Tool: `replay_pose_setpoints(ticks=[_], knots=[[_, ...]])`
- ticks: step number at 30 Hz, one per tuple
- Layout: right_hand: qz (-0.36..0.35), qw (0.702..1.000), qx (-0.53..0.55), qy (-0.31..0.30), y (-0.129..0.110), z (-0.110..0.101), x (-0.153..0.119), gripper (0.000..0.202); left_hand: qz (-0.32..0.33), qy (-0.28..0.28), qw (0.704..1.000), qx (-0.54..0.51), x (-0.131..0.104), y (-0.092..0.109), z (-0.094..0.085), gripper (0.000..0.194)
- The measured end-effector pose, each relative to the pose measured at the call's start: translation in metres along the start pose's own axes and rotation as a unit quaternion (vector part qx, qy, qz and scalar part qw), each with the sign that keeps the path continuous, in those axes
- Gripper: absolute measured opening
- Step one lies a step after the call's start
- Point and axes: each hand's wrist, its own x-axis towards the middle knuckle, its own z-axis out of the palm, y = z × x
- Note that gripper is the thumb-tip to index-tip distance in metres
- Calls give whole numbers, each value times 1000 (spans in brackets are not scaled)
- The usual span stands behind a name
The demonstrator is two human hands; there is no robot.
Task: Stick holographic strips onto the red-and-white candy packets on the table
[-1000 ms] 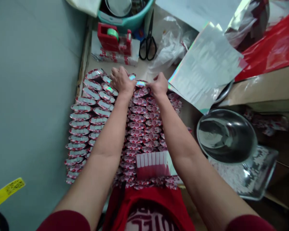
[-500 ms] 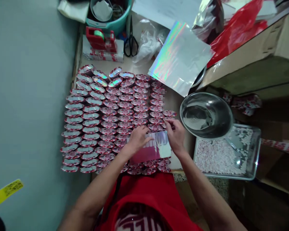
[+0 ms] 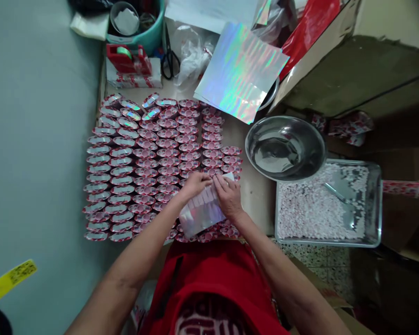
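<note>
A shiny silver sheet point(image 3: 199, 218) marked into narrow strips, like a sticker sheet, lies tilted over the front rows of packs. At its upper edge my left hand point(image 3: 196, 184) is closed, fingertips pinching the sheet. My right hand point(image 3: 229, 195) bends over the sheet's right end, its fingers closed on the edge close to the left fingertips. Whatever is between the fingertips is too small to make out. Around both hands stand rows of red-and-white packs point(image 3: 167, 152) with oval tops. Packs on the left point(image 3: 121, 171) bear a silver strip across the top; those in the middle show pink tops.
Holographic sheets point(image 3: 240, 70) lie behind the packs. At right are a steel bowl point(image 3: 286, 174) and a metal tray point(image 3: 375, 204) holding small white pieces and a scoop point(image 3: 335, 192). Scissors point(image 3: 169, 60), a red tape dispenser point(image 3: 125, 60) and a teal basin point(image 3: 157, 35) sit at back left.
My right hand has moved left from a pack at the right onto the silver sheet, beside my left hand. The sheet has turned counterclockwise. The camera view has shifted slightly.
</note>
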Motion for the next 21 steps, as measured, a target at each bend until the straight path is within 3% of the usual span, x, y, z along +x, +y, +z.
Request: replay_pose_setpoints(ticks=[3, 6, 11, 13, 16, 19, 21], knots=[[-29, 1000, 5, -6, -1, -4, -18, 52, -46, 24, 998, -45, -4, -3, -5, 21], [-24, 999, 17, -13, -6, -18, -35, 41, -63, 54, 997, 4, -9, -4, -11, 17], [73, 988, 133, 5, -29, -71, -46, 15, -19, 133, 979, 153, -26, 1, 9, 16], [160, 953, 257, 18, -39, -93, -37, 14, 16, 145, 980, 132, -33, 4, 24, 16], [274, 845, 459, -11, -48, -108, -6, 23, 10, 208, 977, -36, -41, 8, 34, 18], [320, 755, 570, -44, -48, -98, 34, 34, -85, 232, 920, -303, -42, 8, 18, 52], [324, 742, 585, -46, -46, -83, 58, 37, -125, 186, 873, -433, -41, 6, -2, 70]])
